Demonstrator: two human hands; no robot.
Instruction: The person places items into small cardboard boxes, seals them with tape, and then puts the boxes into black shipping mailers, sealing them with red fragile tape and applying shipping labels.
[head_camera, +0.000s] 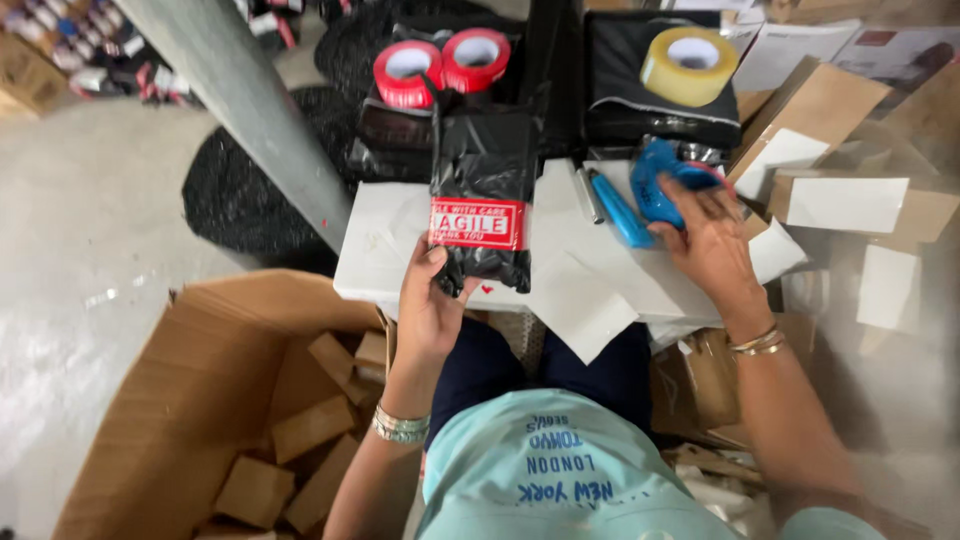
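A seated person's left hand (428, 305) closes its fingers on the near end of a black plastic parcel (483, 190) lying lengthwise away on the white board (385, 240), while the right hand (712, 240) apparently grips a blue tape dispenser (665, 185).

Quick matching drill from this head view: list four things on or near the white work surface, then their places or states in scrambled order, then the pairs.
Things:
1. black parcel
2. blue tape dispenser
3. two red tape rolls
4. clear tape roll

Places or states:
A. lying on a black bag, far right
B. under the right hand
C. held at its lower edge by the left hand
D. side by side behind the parcel

Pairs: 1-C, 2-B, 3-D, 4-A
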